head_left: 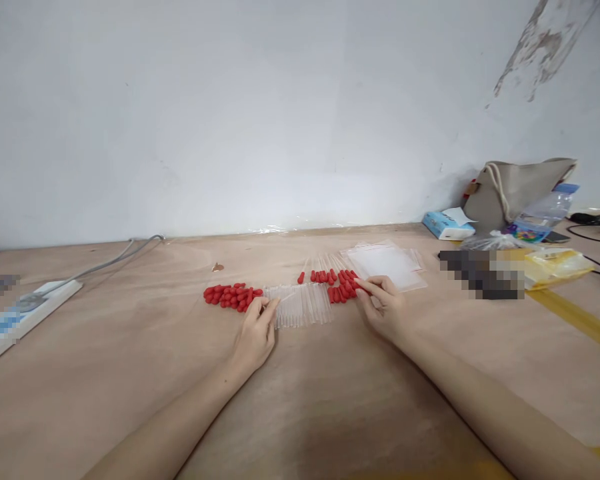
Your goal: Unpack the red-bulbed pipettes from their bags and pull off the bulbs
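A row of clear glass dropper tubes (303, 304) lies on the wooden table (300, 400). Left of it sits a heap of red rubber bulbs (231, 295). A second group of red bulbs (341, 283) lies to the right. My left hand (257, 333) is closed in a pinch on one clear tube at the row's left end. My right hand (384, 308) rests with fingers curled, its fingertips pinching a red bulb at the edge of the right group. Behind that group lies a stack of clear zip bags (387, 265).
A white power strip (25, 313) with a grey cable lies at the far left. At the back right stand a blue tissue pack (447, 225), a grey drawstring bag (517, 190), a plastic bottle (543, 217) and a yellow packet (557, 263). Yellow tape (577, 319) crosses the table's right side.
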A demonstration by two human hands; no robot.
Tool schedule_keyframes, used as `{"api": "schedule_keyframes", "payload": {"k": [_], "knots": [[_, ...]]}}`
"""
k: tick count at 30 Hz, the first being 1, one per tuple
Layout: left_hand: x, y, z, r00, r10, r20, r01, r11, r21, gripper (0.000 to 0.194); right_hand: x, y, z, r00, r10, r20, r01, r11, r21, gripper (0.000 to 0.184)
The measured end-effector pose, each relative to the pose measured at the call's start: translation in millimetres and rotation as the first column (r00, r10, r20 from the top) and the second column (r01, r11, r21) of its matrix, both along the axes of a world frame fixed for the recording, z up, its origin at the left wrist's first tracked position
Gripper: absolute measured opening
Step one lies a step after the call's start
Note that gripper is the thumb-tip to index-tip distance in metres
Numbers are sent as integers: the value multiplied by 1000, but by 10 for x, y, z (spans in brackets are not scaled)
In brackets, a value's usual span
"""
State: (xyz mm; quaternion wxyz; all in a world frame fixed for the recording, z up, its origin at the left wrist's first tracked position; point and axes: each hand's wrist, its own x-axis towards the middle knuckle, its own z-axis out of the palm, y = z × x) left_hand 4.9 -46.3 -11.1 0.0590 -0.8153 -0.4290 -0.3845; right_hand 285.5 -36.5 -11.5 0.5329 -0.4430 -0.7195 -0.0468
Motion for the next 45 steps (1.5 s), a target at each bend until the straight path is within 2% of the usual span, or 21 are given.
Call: {"api": "schedule_keyframes", "payload": {"k": [3, 8, 10, 13, 16, 20, 24, 30, 33, 36, 39, 45], "knots": [[102, 110, 6, 1000, 4, -27, -3, 1000, 17, 38, 4, 80, 11, 997, -58, -58, 53, 995, -83, 27], [287, 260, 33, 998, 12, -58, -12, 1000, 10, 28, -3, 231, 120, 987, -101, -125, 63, 959, -277, 22], [346, 277, 38, 998, -2, -69, 3, 1000, 9, 24, -26, 280, 183, 993, -82, -83, 52, 947, -318, 15], [404, 260, 33, 996, -54, -74, 54, 999, -6, 19, -93, 302, 252, 994, -46, 96, 78, 930, -359, 12], [432, 219, 21, 991, -114, -71, 111, 993, -40, 17, -171, 266, 257, 958, -81, 275, 175, 925, -337, 13], [454, 166, 7, 987, -159, -34, 157, 985, -66, 15, -220, 217, 208, 915, -150, 374, 237, 951, -199, 12], [482, 134, -2, 985, -171, -28, 167, 980, -111, 18, -218, 220, 179, 904, -146, 401, 221, 964, -147, 13], [499, 119, 14, 980, -200, -23, 195, 971, -135, 26, -218, 222, 188, 921, -110, 374, 191, 964, -186, 12], [472, 111, 47, 980, -196, -36, 191, 976, -104, 30, -216, 234, 217, 928, -111, 357, 196, 957, -213, 13], [427, 101, 92, 984, -134, -117, 127, 989, -71, 41, -251, 296, 272, 923, -131, 362, 237, 934, -266, 16], [387, 102, 123, 972, -86, -219, 71, 995, -77, 54, -362, 403, 337, 894, -155, 421, 314, 887, -338, 21], [353, 124, 126, 948, -121, -294, 78, 985, -152, 55, -689, 567, 410, 776, -218, 591, 479, 813, -329, 31]]}}
